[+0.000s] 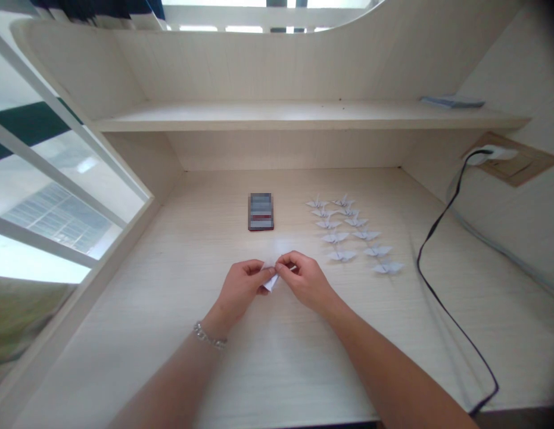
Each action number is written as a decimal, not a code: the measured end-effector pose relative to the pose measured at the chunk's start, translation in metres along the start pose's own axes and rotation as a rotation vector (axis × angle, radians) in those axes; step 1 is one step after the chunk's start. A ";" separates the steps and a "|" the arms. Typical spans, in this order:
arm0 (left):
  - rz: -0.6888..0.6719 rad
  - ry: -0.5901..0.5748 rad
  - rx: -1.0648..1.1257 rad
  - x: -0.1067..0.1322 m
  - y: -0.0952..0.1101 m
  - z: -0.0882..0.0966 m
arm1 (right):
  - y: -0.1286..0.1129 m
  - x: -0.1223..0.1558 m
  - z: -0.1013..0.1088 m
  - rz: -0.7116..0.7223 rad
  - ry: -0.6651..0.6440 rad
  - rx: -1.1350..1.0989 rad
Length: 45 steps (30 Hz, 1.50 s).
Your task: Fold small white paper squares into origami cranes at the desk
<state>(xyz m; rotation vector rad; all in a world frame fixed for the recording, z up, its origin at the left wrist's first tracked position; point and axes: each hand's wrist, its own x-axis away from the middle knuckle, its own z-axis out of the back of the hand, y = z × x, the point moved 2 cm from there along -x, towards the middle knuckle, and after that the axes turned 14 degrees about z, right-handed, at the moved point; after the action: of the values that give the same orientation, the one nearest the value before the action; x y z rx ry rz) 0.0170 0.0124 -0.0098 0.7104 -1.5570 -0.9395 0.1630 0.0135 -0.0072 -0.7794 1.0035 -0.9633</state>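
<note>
A small piece of folded white paper (270, 282) is held between my two hands above the desk. My left hand (246, 282) grips it from the left, thumb on top and fingers beneath. On its other side my right hand (302, 277) pinches the upper right part between thumb and forefinger. Fingers cover much of the paper, so its full shape is hidden. To the right, several folded white paper cranes (335, 237) stand in two slanting rows. Beyond my hands lies a dark phone (261, 211) with a blurred screen.
A black cable (438, 292) runs from a white plug (495, 153) at the wall socket down the desk's right side. Above the desk's back spans a shelf (259, 116) with a flat stack of paper (453, 102). A barred window frame (111, 238) borders the left.
</note>
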 end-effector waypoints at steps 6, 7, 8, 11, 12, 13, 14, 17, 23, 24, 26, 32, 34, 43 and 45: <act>-0.088 0.059 0.051 -0.001 0.000 0.000 | 0.003 -0.003 0.000 -0.048 0.014 -0.103; -0.112 0.062 0.044 -0.001 0.001 0.000 | 0.003 -0.003 0.000 -0.051 0.023 -0.145; -0.135 0.065 0.038 -0.001 0.002 -0.001 | 0.004 -0.003 0.000 -0.052 0.029 -0.190; -0.196 0.084 0.036 0.000 0.003 0.000 | 0.004 -0.004 0.000 -0.050 0.049 -0.289; -0.220 0.095 0.038 0.000 0.003 0.000 | 0.005 -0.004 0.000 -0.050 0.058 -0.304; -0.246 0.103 0.041 0.000 0.004 0.001 | 0.005 -0.004 0.000 -0.048 0.070 -0.312; -0.272 0.105 0.045 0.001 0.004 0.001 | 0.004 -0.004 0.000 -0.042 0.083 -0.317; -0.315 0.079 0.057 0.002 0.005 0.001 | 0.004 -0.003 0.001 -0.018 0.118 -0.333; -0.328 0.085 0.038 0.003 0.004 0.002 | -0.003 -0.002 0.004 0.087 0.120 -0.269; -0.330 0.088 0.032 0.003 0.004 0.002 | -0.004 -0.002 0.004 0.102 0.116 -0.250; -0.330 0.095 0.029 0.003 0.004 0.003 | -0.005 -0.002 0.005 0.114 0.116 -0.210; -0.328 0.143 0.020 0.003 0.006 0.003 | -0.002 -0.002 0.005 0.094 0.123 -0.199; -0.324 0.151 0.002 0.003 0.006 0.004 | -0.002 -0.001 0.005 0.108 0.117 -0.210; -0.335 0.155 -0.044 0.005 0.005 0.005 | -0.006 -0.002 0.008 0.147 0.100 -0.140; -0.338 0.158 -0.047 0.005 0.005 0.005 | -0.007 -0.002 0.008 0.158 0.090 -0.125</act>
<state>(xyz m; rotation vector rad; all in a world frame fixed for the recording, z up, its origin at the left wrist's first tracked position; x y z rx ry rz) 0.0115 0.0119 -0.0034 1.0092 -1.2947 -1.1341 0.1681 0.0138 0.0026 -0.7529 1.1939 -0.8109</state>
